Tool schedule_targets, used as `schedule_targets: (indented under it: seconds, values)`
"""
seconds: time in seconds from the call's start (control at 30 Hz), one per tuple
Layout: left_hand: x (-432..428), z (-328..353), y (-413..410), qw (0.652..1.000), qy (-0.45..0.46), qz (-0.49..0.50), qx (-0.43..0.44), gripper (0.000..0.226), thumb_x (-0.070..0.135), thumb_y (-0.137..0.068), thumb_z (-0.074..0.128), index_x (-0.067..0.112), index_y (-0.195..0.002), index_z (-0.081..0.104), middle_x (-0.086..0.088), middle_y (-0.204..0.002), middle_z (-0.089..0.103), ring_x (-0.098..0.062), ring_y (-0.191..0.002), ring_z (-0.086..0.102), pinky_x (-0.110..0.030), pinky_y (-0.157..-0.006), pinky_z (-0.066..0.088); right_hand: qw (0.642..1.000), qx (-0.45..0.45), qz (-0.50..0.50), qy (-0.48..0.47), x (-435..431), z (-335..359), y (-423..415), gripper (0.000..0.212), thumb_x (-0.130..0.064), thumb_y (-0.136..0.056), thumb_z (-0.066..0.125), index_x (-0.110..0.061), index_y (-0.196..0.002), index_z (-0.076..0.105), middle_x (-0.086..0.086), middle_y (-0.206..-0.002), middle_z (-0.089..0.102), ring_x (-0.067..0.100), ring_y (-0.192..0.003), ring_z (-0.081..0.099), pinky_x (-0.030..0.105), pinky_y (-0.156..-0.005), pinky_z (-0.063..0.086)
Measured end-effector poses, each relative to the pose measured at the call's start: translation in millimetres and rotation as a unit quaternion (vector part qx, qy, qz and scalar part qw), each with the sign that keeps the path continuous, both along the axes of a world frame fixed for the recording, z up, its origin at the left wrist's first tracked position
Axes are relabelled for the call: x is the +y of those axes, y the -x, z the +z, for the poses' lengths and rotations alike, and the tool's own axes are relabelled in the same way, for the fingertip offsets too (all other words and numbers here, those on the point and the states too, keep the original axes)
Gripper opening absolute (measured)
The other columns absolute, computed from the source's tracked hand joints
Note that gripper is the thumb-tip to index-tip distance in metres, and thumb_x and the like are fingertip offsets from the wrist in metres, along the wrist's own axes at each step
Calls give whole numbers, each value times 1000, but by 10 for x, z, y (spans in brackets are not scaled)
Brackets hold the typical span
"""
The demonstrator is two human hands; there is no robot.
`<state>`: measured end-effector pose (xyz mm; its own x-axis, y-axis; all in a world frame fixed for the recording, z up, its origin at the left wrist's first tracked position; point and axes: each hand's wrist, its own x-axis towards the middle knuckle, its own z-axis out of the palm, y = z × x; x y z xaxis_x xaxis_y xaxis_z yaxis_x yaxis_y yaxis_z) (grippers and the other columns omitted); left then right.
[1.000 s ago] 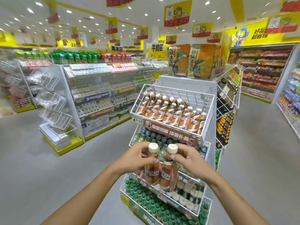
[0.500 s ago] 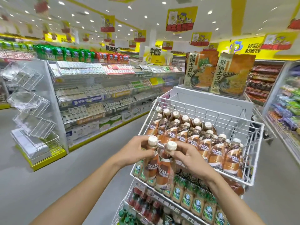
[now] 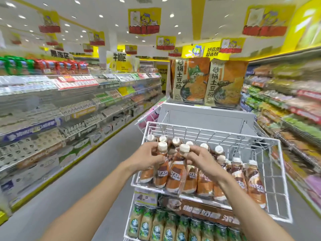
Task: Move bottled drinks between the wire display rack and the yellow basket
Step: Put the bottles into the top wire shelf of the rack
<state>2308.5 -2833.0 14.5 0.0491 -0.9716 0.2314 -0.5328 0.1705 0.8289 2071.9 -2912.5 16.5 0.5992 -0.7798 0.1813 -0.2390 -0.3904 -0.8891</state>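
Observation:
My left hand (image 3: 150,156) grips the neck of a brown coffee bottle (image 3: 161,173) with a cream cap. My right hand (image 3: 201,160) holds a second, matching coffee bottle (image 3: 175,176) just to its right. Both bottles are upright and sit inside the front left part of the white wire rack's top basket (image 3: 276,171), among several more of the same bottles (image 3: 250,180). The yellow basket is out of view.
Below the top basket, a lower tier holds green-labelled bottles (image 3: 157,228). Large noodle packs (image 3: 206,80) stand on top of the rack's back panel. Store shelves (image 3: 52,115) line the left aisle, and more shelves (image 3: 286,105) run along the right. Grey floor (image 3: 78,188) lies to the left.
I have stepped closer to the rack and my hands have carried the two bottles up and forward, from in front of the lower tiers into the top wire basket.

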Motion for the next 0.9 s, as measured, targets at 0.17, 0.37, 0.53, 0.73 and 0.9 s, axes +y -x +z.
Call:
schedule_targets:
  seconds: [0.17, 0.37, 0.53, 0.73, 0.9]
  values:
    - [-459, -160, -93, 998, -55, -43, -11, 10, 21, -86, 73, 21, -96, 71, 3, -90, 75, -16, -87, 71, -42, -89, 57, 999, 15, 1, -37, -286, -93, -29, 25, -3, -106, 49, 12, -114, 66, -8, -81, 73, -7, -68, 63, 5, -61, 45]
    - [-757, -397, -148, 997, -75, -1, -16, 22, 26, -82, 73, 9, -89, 61, -10, -81, 70, -19, -79, 69, -46, -86, 57, 997, 12, -49, -59, -260, -212, -108, 31, -32, -100, 71, -12, -124, 71, 0, -112, 81, 14, -103, 77, 29, -91, 60]
    - [-868, -585, -53, 994, -48, 76, -60, 34, 47, -74, 78, 16, -84, 73, -3, -72, 76, -21, -69, 73, -47, -70, 62, 984, 111, -132, 41, -192, -262, -246, 34, -49, -87, 81, -20, -103, 75, -9, -95, 80, 3, -91, 75, 30, -96, 58]
    - [-862, -519, -44, 991, -53, 96, -75, 34, 34, -85, 82, 6, -72, 67, -2, -59, 59, -18, -57, 54, -29, -48, 34, 952, 220, -191, 91, -235, -114, -294, 51, -47, -85, 84, -25, -60, 45, -14, -45, 45, -2, -42, 45, 17, -48, 34]
    - [-988, -570, -72, 988, -78, 113, -76, 38, 34, -84, 82, 13, -68, 55, -5, -66, 55, -25, -67, 54, -32, -54, 33, 958, 216, -182, 48, -309, -185, -218, 77, -79, -73, 76, -13, -111, 78, -3, -110, 77, 14, -101, 71, 34, -92, 57]
